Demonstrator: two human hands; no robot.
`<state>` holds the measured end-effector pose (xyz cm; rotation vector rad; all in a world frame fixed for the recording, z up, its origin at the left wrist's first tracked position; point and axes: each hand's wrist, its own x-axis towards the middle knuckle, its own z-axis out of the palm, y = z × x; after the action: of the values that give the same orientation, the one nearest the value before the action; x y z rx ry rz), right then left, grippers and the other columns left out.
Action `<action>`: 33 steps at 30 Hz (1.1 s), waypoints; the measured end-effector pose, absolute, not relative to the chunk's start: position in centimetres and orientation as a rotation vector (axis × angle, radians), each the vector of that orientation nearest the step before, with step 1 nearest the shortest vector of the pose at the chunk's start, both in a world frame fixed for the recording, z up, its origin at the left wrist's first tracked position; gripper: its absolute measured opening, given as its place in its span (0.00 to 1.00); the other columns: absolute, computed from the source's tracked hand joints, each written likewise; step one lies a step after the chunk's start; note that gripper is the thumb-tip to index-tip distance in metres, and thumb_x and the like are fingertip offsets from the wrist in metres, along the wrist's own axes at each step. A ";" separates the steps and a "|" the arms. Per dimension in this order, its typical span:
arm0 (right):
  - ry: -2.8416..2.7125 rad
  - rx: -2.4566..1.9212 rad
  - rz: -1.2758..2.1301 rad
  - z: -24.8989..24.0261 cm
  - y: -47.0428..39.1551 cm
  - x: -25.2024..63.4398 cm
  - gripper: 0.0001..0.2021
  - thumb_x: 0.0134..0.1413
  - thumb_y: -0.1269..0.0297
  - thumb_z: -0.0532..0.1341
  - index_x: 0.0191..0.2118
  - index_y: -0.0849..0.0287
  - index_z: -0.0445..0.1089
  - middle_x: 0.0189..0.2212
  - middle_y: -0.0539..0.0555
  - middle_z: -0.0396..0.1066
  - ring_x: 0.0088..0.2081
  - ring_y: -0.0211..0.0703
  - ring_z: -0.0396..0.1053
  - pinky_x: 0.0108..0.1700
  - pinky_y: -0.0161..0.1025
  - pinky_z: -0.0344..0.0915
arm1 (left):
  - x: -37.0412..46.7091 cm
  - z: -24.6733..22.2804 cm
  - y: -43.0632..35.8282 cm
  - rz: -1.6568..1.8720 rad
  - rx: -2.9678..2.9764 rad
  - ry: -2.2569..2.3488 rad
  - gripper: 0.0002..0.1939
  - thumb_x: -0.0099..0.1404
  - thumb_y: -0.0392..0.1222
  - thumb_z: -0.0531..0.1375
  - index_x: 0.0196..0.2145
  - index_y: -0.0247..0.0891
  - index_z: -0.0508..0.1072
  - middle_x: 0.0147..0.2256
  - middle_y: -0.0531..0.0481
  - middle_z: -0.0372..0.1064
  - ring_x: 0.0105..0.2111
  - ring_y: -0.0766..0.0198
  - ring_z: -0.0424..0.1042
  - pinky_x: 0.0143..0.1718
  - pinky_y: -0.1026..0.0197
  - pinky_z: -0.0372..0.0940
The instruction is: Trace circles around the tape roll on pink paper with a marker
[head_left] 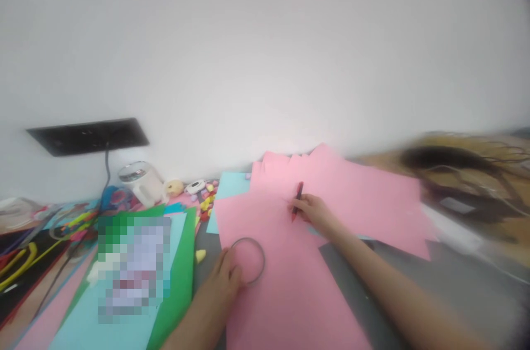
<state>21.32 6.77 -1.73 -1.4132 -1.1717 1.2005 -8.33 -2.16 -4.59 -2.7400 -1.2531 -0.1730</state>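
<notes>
A large sheet of pink paper (285,295) lies in front of me over a dark grey surface. On it rests a thin dark ring (264,259), with the thumb and fingers of my left hand (226,275) closed on its left edge. Farther up the sheet, my right hand (311,210) pinches a red and black pen (298,191), which slants with its lower end close to the paper. Whether the pen touches the sheet, I cannot tell. More pink sheets (372,195) are spread behind and to the right, partly over light blue paper (232,184).
Green (184,278) and light blue sheets lie at the left under a blurred-out patch. Behind them stand a white mug (143,181) and small colourful pieces (207,201). A cable hangs from a black wall socket (89,136). At the right is a blurred dark bag-like object (459,195).
</notes>
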 end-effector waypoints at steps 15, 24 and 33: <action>-1.149 -1.436 1.198 -1.9 6.6 21.4 0.16 0.43 0.52 0.62 0.26 0.63 0.67 0.14 0.43 0.55 0.16 0.30 0.46 0.19 0.32 0.42 | -5.9 -3.2 -1.1 -0.330 -2.809 -1.328 0.13 0.59 0.32 0.57 0.42 0.37 0.62 0.55 0.34 0.59 0.57 0.47 0.56 0.49 0.48 0.63; -1.102 -1.455 1.189 -1.2 6.0 21.2 0.14 0.42 0.54 0.64 0.24 0.62 0.67 0.13 0.42 0.54 0.16 0.29 0.48 0.18 0.31 0.44 | -5.9 -3.1 -1.1 -0.320 -2.843 -1.362 0.09 0.58 0.30 0.56 0.37 0.38 0.62 0.57 0.35 0.56 0.57 0.45 0.55 0.49 0.46 0.62; -1.084 -1.331 1.183 1.1 6.0 16.9 0.12 0.48 0.58 0.62 0.36 0.59 0.62 0.28 0.53 0.73 0.30 0.41 0.73 0.32 0.37 0.69 | -4.3 0.0 -0.8 0.036 -2.938 -1.553 0.09 0.57 0.29 0.57 0.36 0.35 0.65 0.55 0.34 0.58 0.58 0.46 0.54 0.50 0.48 0.60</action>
<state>16.86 5.97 1.09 -1.3308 -1.0841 1.1829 -4.31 -0.76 0.03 -2.9379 -1.5528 0.0357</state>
